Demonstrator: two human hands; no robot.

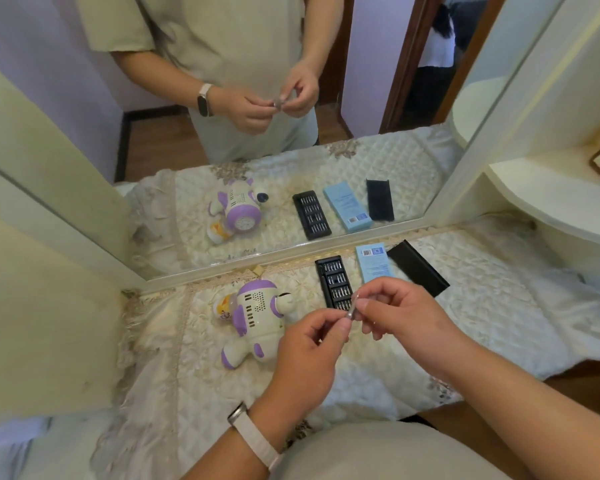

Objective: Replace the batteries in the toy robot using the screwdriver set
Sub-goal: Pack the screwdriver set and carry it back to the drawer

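Observation:
A white and purple toy robot (253,320) lies face down on the quilted cloth, left of my hands. Behind them stands the open black tray of screwdriver bits (333,278). My left hand (309,355) and my right hand (399,310) meet in the air above the cloth. Both pinch a small silver screwdriver handle (352,311) between their fingertips. Whether a bit sits in its tip is hidden by my fingers.
A light blue box (374,263) and a black sleeve (418,268) lie right of the bit tray. A mirror (257,133) stands along the back and repeats the whole scene. A cream cabinet (42,323) rises on the left, rounded white shelves (551,188) on the right.

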